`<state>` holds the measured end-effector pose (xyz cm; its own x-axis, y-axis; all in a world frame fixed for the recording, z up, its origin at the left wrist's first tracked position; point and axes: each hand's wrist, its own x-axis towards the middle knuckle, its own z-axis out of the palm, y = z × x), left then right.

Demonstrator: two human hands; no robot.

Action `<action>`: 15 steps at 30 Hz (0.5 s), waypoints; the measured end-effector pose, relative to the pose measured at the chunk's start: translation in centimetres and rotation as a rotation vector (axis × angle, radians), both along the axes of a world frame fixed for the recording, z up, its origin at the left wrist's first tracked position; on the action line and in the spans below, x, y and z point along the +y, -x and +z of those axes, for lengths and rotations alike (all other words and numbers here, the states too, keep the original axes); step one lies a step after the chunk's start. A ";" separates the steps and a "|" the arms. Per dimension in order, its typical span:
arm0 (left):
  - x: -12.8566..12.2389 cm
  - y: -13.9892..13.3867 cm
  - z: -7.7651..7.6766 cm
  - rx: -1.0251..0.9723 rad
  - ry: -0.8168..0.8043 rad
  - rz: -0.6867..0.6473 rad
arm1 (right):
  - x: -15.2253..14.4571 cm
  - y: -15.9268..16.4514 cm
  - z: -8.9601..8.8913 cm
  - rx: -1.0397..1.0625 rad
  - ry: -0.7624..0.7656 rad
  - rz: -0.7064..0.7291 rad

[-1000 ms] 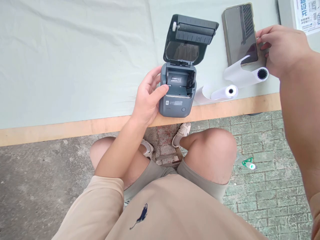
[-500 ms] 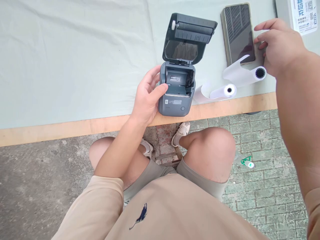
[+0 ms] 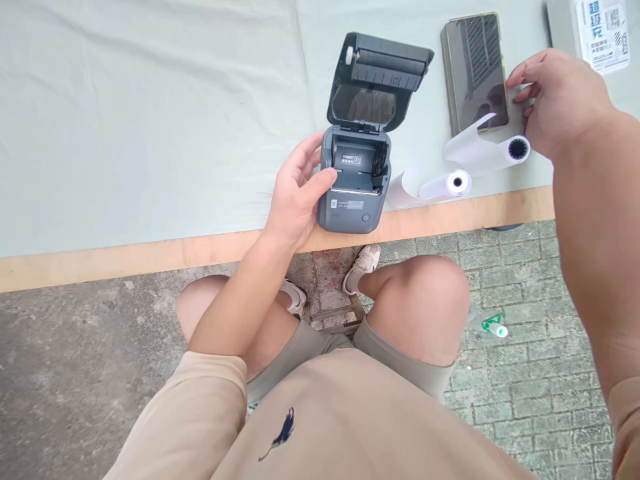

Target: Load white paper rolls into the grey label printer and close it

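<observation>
Printer, lid raised, has the table's near edge beneath it. Left of the printer, the left hand grips its left flank, thumb on the rim of the open compartment. Its body should handle as stiff, fairly light and a little slick; the flanks look safest to hold, the hinged lid likely more fragile. Just right of the printer lies a partly unwound paper roll; farther right, level with its lid, a phone, then a second roll. Well right of the printer, the right hand is narrow, fingers bent by the phone; I cannot tell whether they touch it. Farthest right is a box.
</observation>
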<state>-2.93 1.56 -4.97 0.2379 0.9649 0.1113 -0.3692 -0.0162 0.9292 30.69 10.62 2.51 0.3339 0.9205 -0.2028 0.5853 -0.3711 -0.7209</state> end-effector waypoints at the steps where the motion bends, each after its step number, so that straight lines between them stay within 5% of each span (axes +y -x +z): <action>1: 0.0 0.0 0.0 -0.001 0.008 0.002 | 0.1 0.0 0.0 -0.004 0.008 -0.024; 15: -0.2 -0.3 1.0 -0.035 0.055 0.062 | 1.0 -0.1 -0.3 -0.039 0.039 -0.062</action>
